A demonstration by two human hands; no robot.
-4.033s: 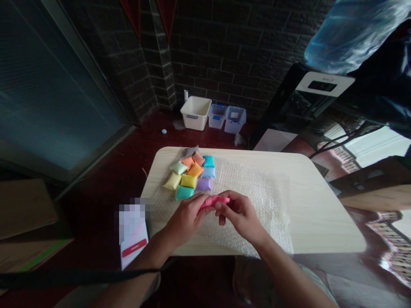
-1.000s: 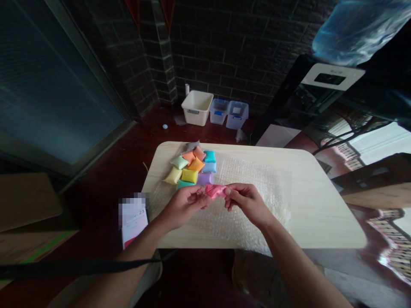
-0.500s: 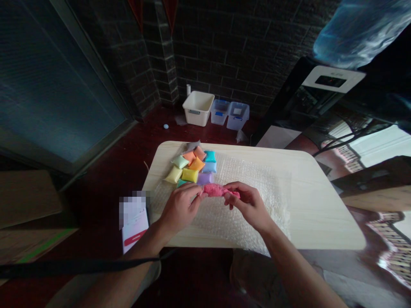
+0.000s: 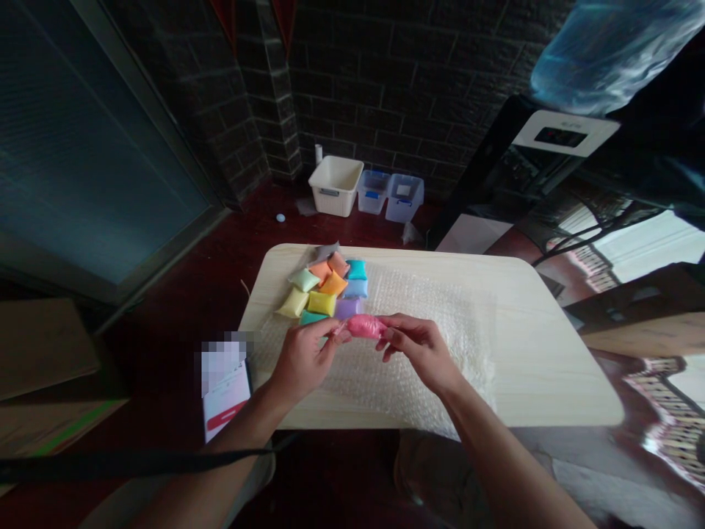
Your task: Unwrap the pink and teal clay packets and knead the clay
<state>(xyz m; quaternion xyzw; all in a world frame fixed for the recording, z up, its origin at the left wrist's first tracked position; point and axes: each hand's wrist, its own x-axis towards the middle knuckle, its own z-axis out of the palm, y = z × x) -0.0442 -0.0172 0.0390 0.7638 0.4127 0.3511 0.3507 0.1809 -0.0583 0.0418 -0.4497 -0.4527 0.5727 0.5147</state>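
A pink clay packet [image 4: 364, 326] in shiny clear wrapping is stretched level between my hands, above the sheet of bubble wrap [image 4: 424, 367]. My left hand [image 4: 308, 353] pinches its left end between thumb and fingers. On the other side, my right hand [image 4: 416, 344] has its thumb and fingers closed on the right end. Just beyond my left hand lies a cluster of similar soft packets, among them a yellow packet [image 4: 322, 303], a purple packet [image 4: 348, 308], an orange packet [image 4: 333, 283] and a light blue packet [image 4: 355, 289]. A green packet [image 4: 313, 317] is partly covered by my left hand.
The pale wooden table [image 4: 551, 353] has rounded corners. A phone [image 4: 225, 393] with a lit screen is at its left side. On the floor beyond stand a cream bin [image 4: 335, 187] and two clear boxes, one a clear box [image 4: 405, 198]. A water dispenser [image 4: 562, 134] rises at the right.
The pink packet now looks plumper and smoother, and the pink strip that stuck out past my right fingers no longer shows. Both hands keep their grip; the view has shifted slightly.
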